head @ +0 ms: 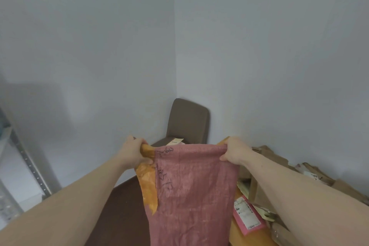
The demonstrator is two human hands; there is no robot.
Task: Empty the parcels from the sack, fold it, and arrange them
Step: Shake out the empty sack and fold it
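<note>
A pink woven sack (pixel 191 185) with black handwriting and an orange strip down its left side hangs in front of me. My left hand (pixel 133 153) grips its top left corner. My right hand (pixel 235 151) grips the top right corner, so the top edge is stretched between them. The sack hangs flat and limp. Several parcels lie on the wooden table (pixel 257 239) to the right: a pink mailer (pixel 248 218) with a white label, brown cardboard boxes (pixel 275 158) and paper packets (pixel 311 175). My right forearm covers part of them.
A brown chair (pixel 187 122) stands in the corner of the grey walls, with a small labelled packet (pixel 175 142) on its seat. A metal shelf upright (pixel 30 164) rises at the left. The floor (pixel 119 205) below is dark brown.
</note>
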